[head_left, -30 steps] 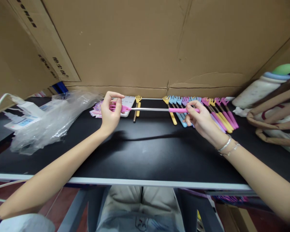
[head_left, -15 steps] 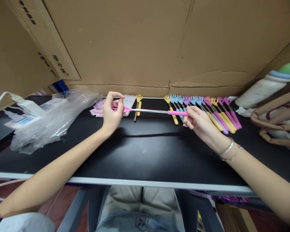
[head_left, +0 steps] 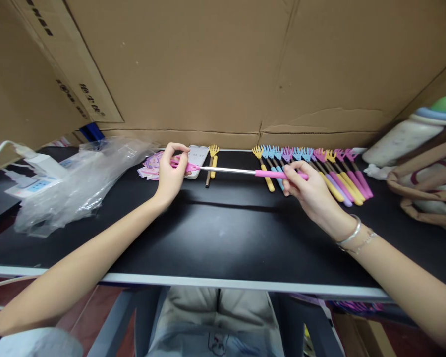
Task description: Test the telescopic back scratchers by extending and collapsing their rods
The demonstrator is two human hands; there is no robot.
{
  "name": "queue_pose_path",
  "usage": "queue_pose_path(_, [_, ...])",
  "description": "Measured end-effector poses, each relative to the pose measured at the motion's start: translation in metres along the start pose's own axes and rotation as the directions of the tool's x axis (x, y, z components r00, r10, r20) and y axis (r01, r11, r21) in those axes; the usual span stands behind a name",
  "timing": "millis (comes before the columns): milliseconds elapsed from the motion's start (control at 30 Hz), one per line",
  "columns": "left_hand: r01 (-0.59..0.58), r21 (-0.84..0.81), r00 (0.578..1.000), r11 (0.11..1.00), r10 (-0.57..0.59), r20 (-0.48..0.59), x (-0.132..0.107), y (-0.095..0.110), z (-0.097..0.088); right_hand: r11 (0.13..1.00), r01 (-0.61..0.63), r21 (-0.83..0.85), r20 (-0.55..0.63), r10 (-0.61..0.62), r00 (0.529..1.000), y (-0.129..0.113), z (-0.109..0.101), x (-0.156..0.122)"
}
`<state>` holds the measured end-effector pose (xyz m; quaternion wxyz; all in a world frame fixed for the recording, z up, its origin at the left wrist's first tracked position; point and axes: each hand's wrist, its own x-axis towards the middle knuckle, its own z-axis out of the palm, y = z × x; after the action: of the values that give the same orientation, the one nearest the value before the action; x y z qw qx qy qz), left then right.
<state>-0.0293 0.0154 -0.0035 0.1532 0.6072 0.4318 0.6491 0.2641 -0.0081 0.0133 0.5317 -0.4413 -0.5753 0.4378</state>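
Note:
A pink telescopic back scratcher [head_left: 228, 170] is stretched level above the black table, its metal rod drawn out. My left hand [head_left: 172, 173] is closed around its pink head, which the fingers partly hide. My right hand [head_left: 308, 191] pinches the pink handle between thumb and fingers. Behind the rod lies a yellow back scratcher head on a short dark rod [head_left: 210, 166], with a yellow handle [head_left: 214, 166] beside it. To the right, several back scratchers [head_left: 336, 181] in yellow, blue, purple and pink lie in a row, partly covered by my right hand.
Clear plastic bags [head_left: 82, 183] and a white power strip [head_left: 40, 181] lie at the left. Pink printed cards [head_left: 148, 166] and a phone [head_left: 198, 156] are near my left hand. A bottle [head_left: 405, 136] and a brown-handled bag [head_left: 423, 183] stand right. Cardboard [head_left: 193, 64] walls the back.
My right hand has slid a little along the handle, so its pink end now shows beyond the fingers. The back scratcher has shifted slightly left; my left hand has barely moved.

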Motion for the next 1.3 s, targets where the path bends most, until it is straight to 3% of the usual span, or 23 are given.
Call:
queue_pose_path(433, [0.07, -0.058, 0.996, 0.996, -0.067, 0.06, 0.004, -0.007, -0.003, 0.993, 0.047, -0.107, 0.112, -0.035, 0.993, -0.007, -0.003, -0.001])
queue_pose_path(767, [0.153, -0.136, 0.988, 0.979, -0.147, 0.056, 0.001, -0.007, 0.001, 0.999, -0.012, -0.03, 0.128, 0.016, 0.992, -0.003, -0.008, 0.004])
queue_pose_path(1067, [0.089, -0.074, 0.996, 0.993, -0.087, 0.026, -0.005, 0.002, 0.006, 0.997, -0.077, -0.008, 0.096, 0.077, 0.992, 0.002, -0.014, 0.013])
queue_pose_path(1300, [-0.117, 0.084, 0.992, 0.99, 0.12, -0.029, -0.008, 0.016, 0.004, 0.995, -0.098, -0.023, 0.121, 0.1, 0.988, 0.003, -0.017, 0.014])
